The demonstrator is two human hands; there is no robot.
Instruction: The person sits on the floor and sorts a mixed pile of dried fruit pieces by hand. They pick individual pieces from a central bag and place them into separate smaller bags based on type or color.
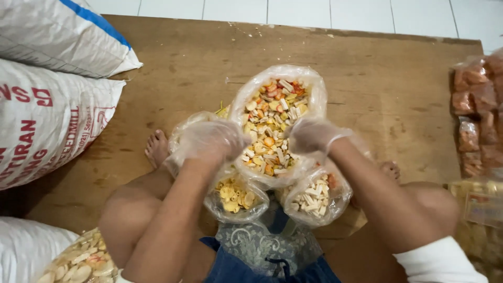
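Around the big snack bag [276, 126], two smaller bags [236, 196] of crackers lay nearer the person, and white sacks [47, 115] lay beyond its left side. Both gloved hands, left [212, 140] and right [313, 135], gripped its open rim; mixed orange, white and yellow pieces filled it on the wooden floor [387, 89].

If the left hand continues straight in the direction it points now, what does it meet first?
The left hand, in a clear glove, points toward the big clear bag of mixed snacks. It probably meets that bag's near rim first; it seems already to touch it.
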